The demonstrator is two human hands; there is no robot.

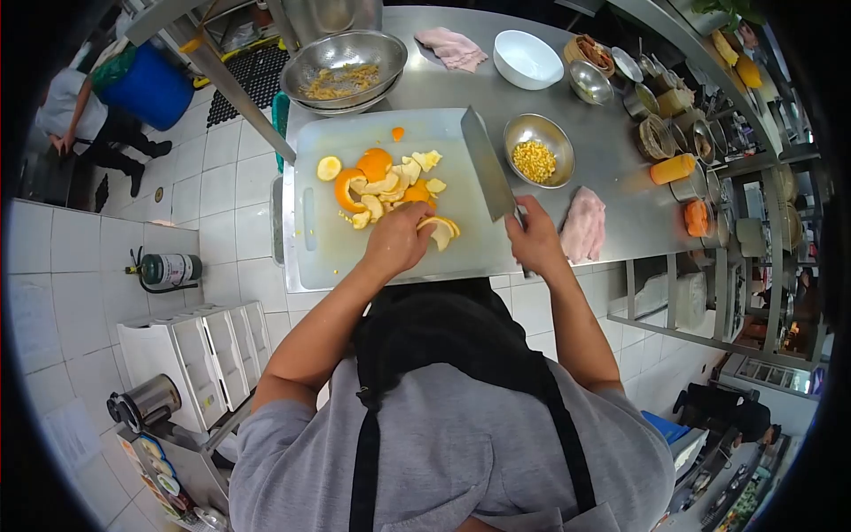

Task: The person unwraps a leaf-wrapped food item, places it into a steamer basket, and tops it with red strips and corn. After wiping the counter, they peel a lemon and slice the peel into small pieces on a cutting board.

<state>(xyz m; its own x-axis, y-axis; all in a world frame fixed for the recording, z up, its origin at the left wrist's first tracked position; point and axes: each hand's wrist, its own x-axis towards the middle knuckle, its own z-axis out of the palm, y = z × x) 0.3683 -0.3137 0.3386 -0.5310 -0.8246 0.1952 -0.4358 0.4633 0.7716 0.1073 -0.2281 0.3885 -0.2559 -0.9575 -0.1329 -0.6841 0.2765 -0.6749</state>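
A white cutting board (346, 257) lies on the steel counter, with orange peels (375, 164) and pale peel pieces heaped on its middle. My left hand (398, 238) is closed on a piece of orange peel (441, 231) at the near side of the heap. At the board's right edge my right hand (535, 234) grips the handle of a large cleaver (486, 164), whose broad blade points away from me. A round yellow slice (329, 168) lies left of the heap. Just right of the blade stands a metal bowl (540, 151) of yellow diced pieces.
A colander (343, 71) stands behind the board. Pink cloths (583, 225) lie right and at the back, near a white bowl (528, 60). Containers line the counter's right side, by a carrot-coloured item (698, 218). Two other people are farther off, left and lower right.
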